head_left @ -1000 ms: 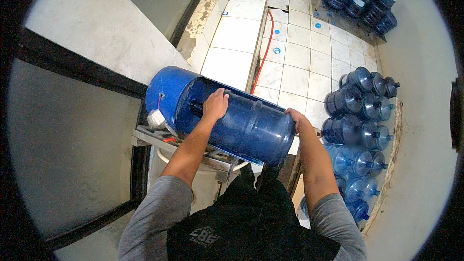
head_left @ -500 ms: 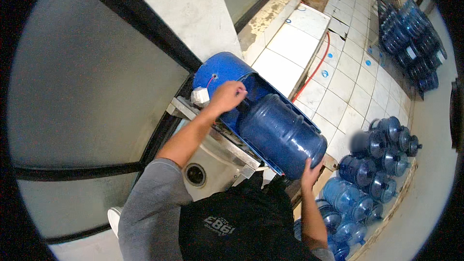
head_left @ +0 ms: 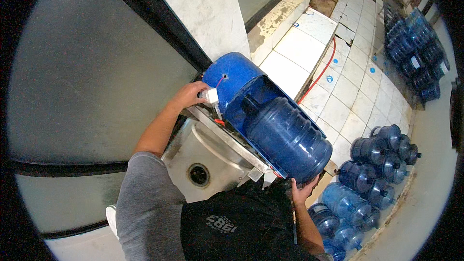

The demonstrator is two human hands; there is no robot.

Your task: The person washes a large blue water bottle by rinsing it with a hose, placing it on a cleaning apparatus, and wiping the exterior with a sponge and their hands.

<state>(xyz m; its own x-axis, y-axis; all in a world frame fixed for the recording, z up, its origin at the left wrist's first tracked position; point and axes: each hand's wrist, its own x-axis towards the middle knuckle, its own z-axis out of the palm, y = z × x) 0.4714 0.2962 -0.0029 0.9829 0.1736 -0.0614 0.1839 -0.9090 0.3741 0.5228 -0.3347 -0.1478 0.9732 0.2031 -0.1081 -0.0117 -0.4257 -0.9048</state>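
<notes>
At the far left stands a wall of smooth frosted glass panels (head_left: 92,72) in dark frames. The left hand (head_left: 186,95) reaches up along it, fingers curled around a small white box (head_left: 210,96) fixed at the side of a blue plastic drum (head_left: 231,75); whether they pinch it or only press on it cannot be told. Below the hand lies a dull steel basin (head_left: 203,157) with a round drain hole.

The big water jug (head_left: 285,137), ribbed translucent blue plastic, lies on its side with its neck inside the drum's cut-open side. Its long axis runs from the drum at upper left down to its flat bottom at lower right. That bottom sits right against the right hand (head_left: 303,192), fingers spread flat and cupped under the rim; this hand is the nearer one to the jug, directly below its end.

To the right, pale square floor tiles (head_left: 348,92) carry a thin red hose (head_left: 321,75), and more jugs (head_left: 382,157) lie stacked by the wall.
</notes>
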